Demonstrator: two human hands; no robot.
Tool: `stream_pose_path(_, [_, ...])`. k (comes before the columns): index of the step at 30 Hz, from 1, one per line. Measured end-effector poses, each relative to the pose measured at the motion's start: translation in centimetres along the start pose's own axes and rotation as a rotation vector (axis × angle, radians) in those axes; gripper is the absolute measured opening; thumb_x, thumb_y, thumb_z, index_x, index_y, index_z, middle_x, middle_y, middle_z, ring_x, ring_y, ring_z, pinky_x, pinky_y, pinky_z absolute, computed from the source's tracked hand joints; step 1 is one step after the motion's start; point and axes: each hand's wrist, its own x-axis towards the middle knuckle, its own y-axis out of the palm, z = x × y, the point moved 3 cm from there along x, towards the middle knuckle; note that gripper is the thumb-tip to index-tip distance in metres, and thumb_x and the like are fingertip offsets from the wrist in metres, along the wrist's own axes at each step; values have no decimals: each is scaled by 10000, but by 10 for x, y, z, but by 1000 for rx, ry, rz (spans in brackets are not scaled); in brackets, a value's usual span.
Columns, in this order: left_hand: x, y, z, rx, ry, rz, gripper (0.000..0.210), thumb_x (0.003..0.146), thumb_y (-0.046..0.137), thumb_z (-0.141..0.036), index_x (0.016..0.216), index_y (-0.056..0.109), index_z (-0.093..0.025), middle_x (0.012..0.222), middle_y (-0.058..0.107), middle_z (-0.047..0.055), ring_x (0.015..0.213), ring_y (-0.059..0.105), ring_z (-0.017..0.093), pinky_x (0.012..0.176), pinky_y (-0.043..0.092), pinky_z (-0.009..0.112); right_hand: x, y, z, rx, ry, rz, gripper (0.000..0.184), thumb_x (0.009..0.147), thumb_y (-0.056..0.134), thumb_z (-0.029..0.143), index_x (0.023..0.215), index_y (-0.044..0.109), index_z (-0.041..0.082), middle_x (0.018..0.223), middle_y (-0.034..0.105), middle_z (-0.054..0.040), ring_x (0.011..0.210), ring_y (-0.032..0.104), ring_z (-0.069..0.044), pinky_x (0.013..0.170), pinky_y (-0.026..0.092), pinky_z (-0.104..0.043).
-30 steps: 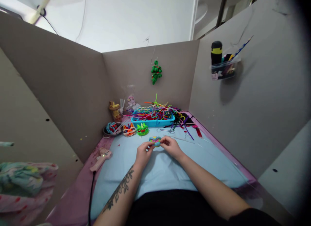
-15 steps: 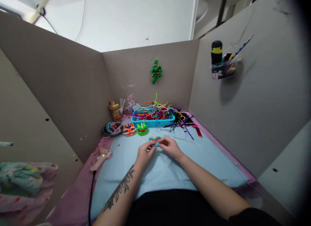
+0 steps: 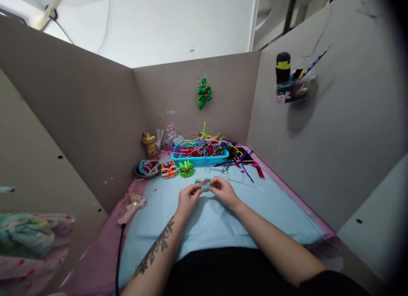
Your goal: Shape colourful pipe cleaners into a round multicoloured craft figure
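A small blue pipe-cleaner figure point(image 3: 204, 188) with pink and yellow parts is held up over the light blue cloth point(image 3: 219, 219). My left hand point(image 3: 189, 197) pinches its left side between thumb and fingers. On its right side, my right hand point(image 3: 225, 191) grips it the same way. Just beyond, to the left, sit an orange-and-white pipe-cleaner head point(image 3: 168, 170) and a green pipe-cleaner head point(image 3: 186, 169). Scissors point(image 3: 219, 170) lie behind my right hand. Fine details of the held figure are too small to make out.
A blue tray point(image 3: 200, 161) heaped with colourful pipe cleaners stands at the back. On the left are a dark bowl point(image 3: 146, 170), a brown cup point(image 3: 150, 146) and a corded pink glue gun point(image 3: 131, 208). Grey panels enclose the table, with a clear holder point(image 3: 293, 92) on the right one.
My hands have drawn slightly apart, and more of the blue figure's front shows between them. Both hands still hold it. The view has shifted very slightly.
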Motion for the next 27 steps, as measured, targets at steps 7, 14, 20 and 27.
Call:
stream_pose_path(7, [0, -1, -2, 16, 18, -23, 201, 751, 589, -299, 883, 672, -172, 798, 692, 41, 647, 605, 140, 633, 505, 265, 0, 5, -8, 120, 52, 111, 287, 717, 627, 320, 955, 525, 198, 942, 615, -50, 829, 596, -170, 724, 478, -297])
stream_pose_path(14, [-1, 3, -5, -9, 37, 27, 248, 729, 616, -255, 960, 642, -170, 931, 681, 64, 784, 633, 157, 678, 515, 264, -2, 7, -6, 13, 101, 165, 227, 744, 591, 338, 907, 596, 180, 750, 643, -17, 678, 596, -156, 648, 474, -285])
stream_pose_path(20, [-2, 5, -5, 10, 77, 79, 225, 739, 601, -213, 956, 656, -198, 926, 687, 51, 820, 631, 168, 713, 507, 278, -3, 8, 2, -42, 36, 145, 176, 721, 604, 272, 874, 610, 185, 790, 640, -11, 679, 573, -149, 637, 441, -267])
stream_pose_path(27, [0, -1, -1, 39, 44, -15, 174, 760, 587, -255, 895, 668, -181, 839, 691, 46, 689, 624, 151, 649, 505, 266, 1, 0, 2, -103, 1, 25, 126, 725, 580, 243, 828, 618, 182, 778, 624, -12, 659, 541, -138, 602, 416, -250])
